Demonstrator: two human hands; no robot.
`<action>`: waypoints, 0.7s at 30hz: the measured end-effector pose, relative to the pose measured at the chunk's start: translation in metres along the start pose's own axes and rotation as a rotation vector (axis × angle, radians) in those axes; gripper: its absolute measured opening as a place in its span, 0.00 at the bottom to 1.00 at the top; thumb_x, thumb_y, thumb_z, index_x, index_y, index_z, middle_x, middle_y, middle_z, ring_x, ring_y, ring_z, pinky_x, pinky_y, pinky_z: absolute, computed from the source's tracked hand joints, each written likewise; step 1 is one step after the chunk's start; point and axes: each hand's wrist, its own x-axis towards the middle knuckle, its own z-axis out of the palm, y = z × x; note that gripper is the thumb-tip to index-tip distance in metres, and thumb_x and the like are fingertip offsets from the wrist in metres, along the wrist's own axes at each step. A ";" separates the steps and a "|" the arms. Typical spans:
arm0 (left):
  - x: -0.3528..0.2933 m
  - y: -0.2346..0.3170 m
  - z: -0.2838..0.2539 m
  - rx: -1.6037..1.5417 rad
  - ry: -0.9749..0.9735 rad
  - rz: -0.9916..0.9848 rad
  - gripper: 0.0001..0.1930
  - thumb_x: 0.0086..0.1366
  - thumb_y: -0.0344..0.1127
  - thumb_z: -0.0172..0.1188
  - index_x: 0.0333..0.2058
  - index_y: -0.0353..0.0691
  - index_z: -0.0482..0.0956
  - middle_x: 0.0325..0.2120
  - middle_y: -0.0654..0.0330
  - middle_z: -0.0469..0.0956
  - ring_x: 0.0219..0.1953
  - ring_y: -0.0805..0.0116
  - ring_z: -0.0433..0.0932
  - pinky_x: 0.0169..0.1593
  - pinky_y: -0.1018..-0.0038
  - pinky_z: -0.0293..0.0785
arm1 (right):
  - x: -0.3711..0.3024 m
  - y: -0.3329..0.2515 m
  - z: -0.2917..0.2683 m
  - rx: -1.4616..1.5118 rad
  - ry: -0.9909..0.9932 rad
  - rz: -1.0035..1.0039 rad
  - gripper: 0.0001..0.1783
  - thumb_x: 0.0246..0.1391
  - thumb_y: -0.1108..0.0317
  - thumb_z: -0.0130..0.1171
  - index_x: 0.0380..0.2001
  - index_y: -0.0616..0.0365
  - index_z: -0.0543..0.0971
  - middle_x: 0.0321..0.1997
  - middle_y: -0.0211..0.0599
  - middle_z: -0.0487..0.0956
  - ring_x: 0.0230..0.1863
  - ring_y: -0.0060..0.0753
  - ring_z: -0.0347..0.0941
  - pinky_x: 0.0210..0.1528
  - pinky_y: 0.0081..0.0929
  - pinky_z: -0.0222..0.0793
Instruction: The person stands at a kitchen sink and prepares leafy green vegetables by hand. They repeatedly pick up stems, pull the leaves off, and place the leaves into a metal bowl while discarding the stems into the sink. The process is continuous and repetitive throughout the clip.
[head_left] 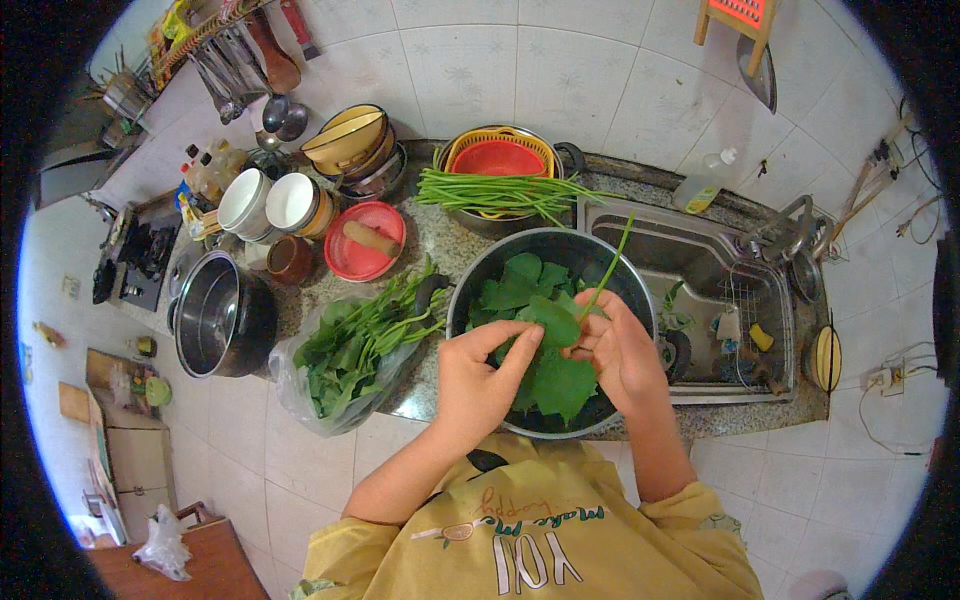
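Note:
Both my hands are over a large dark metal pot that holds several broad green leaves. Thumb and forefinger of my left hand pinch the edge of a green leaf. My right hand has its fingers closed around the long thin leaf stalk, which points up and away past the pot's far rim. Part of the stalk is hidden by the right fingers. Left of the pot, a clear plastic bag lies open with leafy green stems in it.
Behind the pot, long green stalks lie across a yellow colander and red basin. A steel sink is at right. To the left are an empty black pot, a red bowl, and stacked white bowls.

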 end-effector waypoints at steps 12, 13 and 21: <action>0.005 -0.004 0.000 -0.160 -0.049 -0.069 0.07 0.56 0.31 0.56 0.26 0.32 0.75 0.22 0.63 0.75 0.26 0.79 0.70 0.32 0.82 0.66 | -0.013 0.004 0.019 -0.488 0.119 -0.231 0.23 0.39 0.79 0.60 0.41 0.60 0.65 0.30 0.32 0.74 0.33 0.21 0.71 0.37 0.17 0.66; 0.006 -0.007 -0.001 -0.222 -0.077 -0.108 0.07 0.57 0.31 0.54 0.27 0.32 0.74 0.22 0.64 0.74 0.26 0.81 0.68 0.31 0.83 0.65 | -0.013 0.003 0.019 -0.481 0.117 -0.231 0.22 0.39 0.79 0.60 0.40 0.60 0.65 0.30 0.32 0.75 0.33 0.21 0.71 0.37 0.17 0.66; 0.003 -0.015 0.000 -0.383 -0.177 -0.178 0.10 0.62 0.33 0.48 0.29 0.32 0.73 0.23 0.67 0.72 0.28 0.82 0.66 0.34 0.84 0.63 | -0.014 0.004 0.015 -0.427 0.179 -0.227 0.12 0.40 0.79 0.57 0.31 0.59 0.70 0.29 0.29 0.75 0.30 0.17 0.70 0.33 0.15 0.64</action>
